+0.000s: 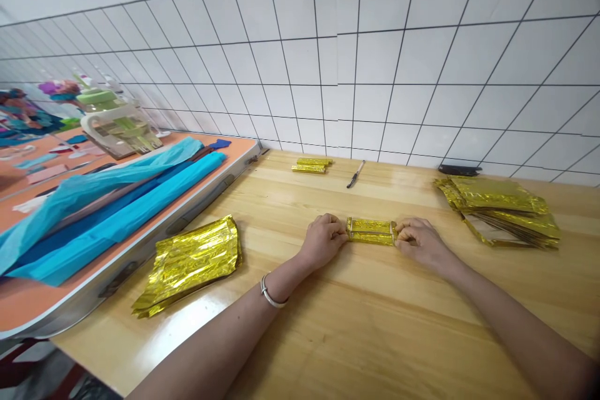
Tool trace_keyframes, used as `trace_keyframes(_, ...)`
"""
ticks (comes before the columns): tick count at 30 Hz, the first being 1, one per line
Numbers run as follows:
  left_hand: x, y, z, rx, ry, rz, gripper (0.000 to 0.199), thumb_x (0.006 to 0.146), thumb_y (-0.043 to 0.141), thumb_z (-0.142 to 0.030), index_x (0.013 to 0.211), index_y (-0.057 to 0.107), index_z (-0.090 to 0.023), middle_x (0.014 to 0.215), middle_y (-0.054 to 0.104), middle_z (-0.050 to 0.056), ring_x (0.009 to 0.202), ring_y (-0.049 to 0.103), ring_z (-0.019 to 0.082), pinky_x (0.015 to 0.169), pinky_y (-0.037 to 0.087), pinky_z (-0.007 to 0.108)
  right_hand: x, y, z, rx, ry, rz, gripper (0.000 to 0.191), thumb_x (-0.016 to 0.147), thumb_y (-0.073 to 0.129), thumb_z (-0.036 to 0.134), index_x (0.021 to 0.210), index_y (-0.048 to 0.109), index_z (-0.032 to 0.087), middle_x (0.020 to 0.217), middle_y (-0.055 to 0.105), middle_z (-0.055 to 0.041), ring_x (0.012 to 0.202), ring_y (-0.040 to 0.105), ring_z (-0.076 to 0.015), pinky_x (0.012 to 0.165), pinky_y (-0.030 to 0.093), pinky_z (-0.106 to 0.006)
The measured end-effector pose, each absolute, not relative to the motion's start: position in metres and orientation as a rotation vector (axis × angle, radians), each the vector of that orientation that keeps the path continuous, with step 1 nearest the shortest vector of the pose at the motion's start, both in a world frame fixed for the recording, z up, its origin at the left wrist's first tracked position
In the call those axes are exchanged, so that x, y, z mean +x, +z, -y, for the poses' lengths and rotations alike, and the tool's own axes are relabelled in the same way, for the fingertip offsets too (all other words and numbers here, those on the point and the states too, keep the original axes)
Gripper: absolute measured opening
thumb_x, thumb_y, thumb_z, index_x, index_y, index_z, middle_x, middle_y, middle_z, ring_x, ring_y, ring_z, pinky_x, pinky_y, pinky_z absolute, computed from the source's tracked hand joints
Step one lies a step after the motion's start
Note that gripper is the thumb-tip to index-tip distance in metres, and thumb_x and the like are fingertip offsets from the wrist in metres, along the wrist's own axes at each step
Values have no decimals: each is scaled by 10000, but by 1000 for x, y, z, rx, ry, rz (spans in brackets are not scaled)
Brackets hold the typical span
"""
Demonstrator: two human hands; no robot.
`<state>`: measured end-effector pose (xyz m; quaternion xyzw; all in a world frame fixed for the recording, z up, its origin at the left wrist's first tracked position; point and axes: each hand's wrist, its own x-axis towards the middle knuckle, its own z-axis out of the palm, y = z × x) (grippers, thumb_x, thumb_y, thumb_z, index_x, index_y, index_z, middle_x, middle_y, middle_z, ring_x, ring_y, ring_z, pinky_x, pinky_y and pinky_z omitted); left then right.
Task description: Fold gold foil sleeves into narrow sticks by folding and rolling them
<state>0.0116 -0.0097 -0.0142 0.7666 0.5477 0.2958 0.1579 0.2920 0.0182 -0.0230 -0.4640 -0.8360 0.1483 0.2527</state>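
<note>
The thin, folded gold foil-paper strip (pixel 371 231) lay on the pale wooden table (pixel 300 337), its short ends pinched in the fingers of the left hand (pixel 324 239) and right hand (pixel 418 241). It looked light and easily creased, best gripped gently at both ends.

The view is bright and evenly lit, with soft, faint shadows. A strong white glare lies on the pale wooden counter (pixel 290 337) at lower left, and sharp highlights streak the crinkled gold foil sheets (pixel 194 262) beside it. The white tiled wall (pixel 300 62) looks slightly washed out. Wide-angle distortion stretches the edges and slants the tile lines; the colourful items (pixel 35 112) at far left are smeared and soft. The light source is out of view.
</note>
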Motion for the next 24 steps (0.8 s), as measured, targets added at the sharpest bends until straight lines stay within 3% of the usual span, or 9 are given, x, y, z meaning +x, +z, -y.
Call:
trace_keyframes(17, 7, -13, 9, 2152, 841, -1470, 17, 716, 667, -240, 717, 682, -245, 885, 614, -2, 893, 552, 160, 849, 412, 299, 291, -22, -17, -1290, 368, 2291, 80, 673, 605, 260, 598, 612, 232, 924, 643, -13, 935, 557, -220, 863, 379, -393)
trace_keyframes(24, 12, -12, 11, 2258, 780, -1595, 113, 790, 590, -294, 729, 666, -236, 907, 601, 5, 900, 521, 177, 829, 384, 325, 291, -22, -18, -1291, 356, 2290, 88, 671, 612, 274, 596, 617, 227, 917, 648, -16, 924, 568, -214, 876, 372, -392)
